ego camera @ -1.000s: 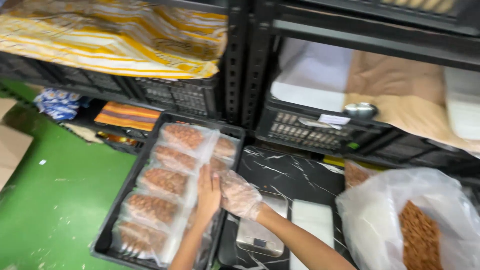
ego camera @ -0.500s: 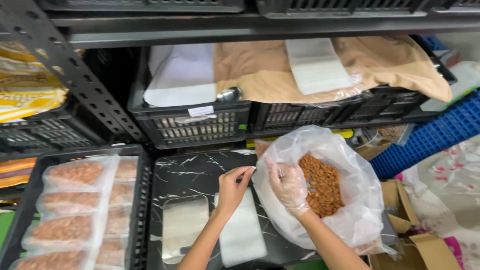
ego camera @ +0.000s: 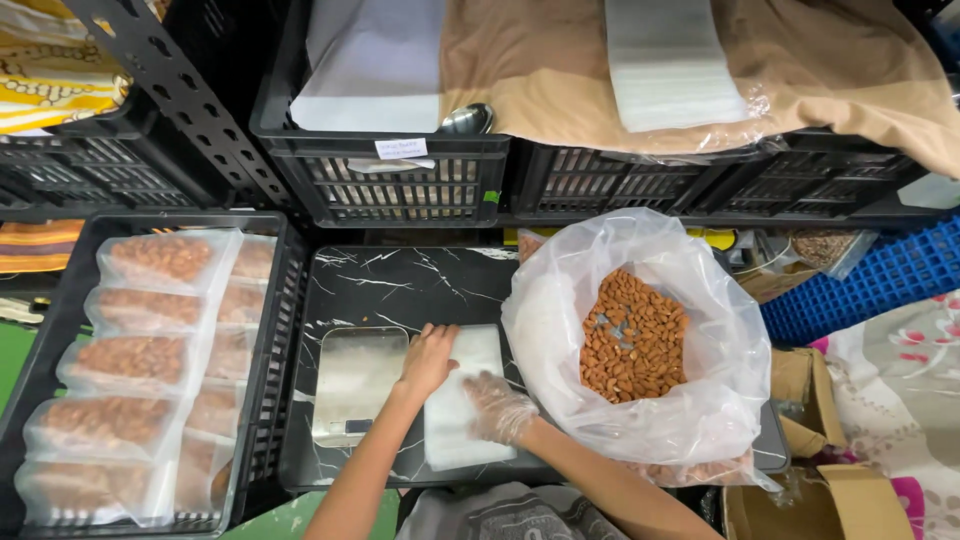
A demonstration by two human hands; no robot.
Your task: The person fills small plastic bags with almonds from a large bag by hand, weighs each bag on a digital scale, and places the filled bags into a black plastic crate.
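Note:
My left hand, bare, rests on the top left corner of a stack of empty clear pouches lying on a black marble-patterned board. My right hand, in a thin clear glove, presses on the same stack near its middle. Whether the fingers pinch a pouch is hidden. A small steel kitchen scale sits just left of the stack. To the right stands a big clear plastic bag holding loose almonds, its mouth open.
A black crate on the left holds several sealed pouches of almonds. Black shelf crates with paper and cloth run along the back. A blue crate and cardboard boxes stand at the right.
The view swung right from the crate of filled pouches to the board. Both hands left the crate, passed the almond bag's mouth, and now lie on the pouch stack.

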